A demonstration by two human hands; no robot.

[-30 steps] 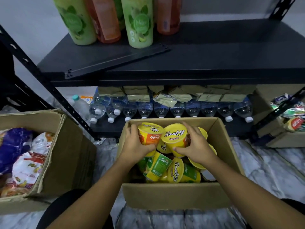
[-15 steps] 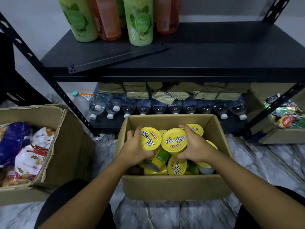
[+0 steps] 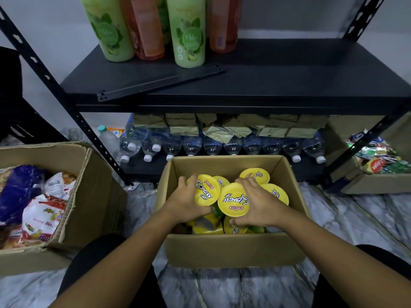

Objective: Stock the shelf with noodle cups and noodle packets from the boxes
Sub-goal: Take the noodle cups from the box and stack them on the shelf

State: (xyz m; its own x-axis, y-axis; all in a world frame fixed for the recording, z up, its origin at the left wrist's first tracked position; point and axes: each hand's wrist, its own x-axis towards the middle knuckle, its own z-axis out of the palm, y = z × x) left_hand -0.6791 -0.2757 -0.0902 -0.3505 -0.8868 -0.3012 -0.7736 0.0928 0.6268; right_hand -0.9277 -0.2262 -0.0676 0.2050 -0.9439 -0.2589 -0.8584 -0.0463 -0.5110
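Left grip, right grip on noodle cups; marbled floor, black shelf.

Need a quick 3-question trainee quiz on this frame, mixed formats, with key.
1. True or false: the left hand grips the left noodle cup and the right hand grips the right noodle cup, both at the middle box.
2. What lies in a row on the bottom shelf? A) water bottles B) noodle cups C) shoes
3. Fill in: the noodle packets sit in the side box on the person's ____.

Key: 1 true; 2 A; 3 left.
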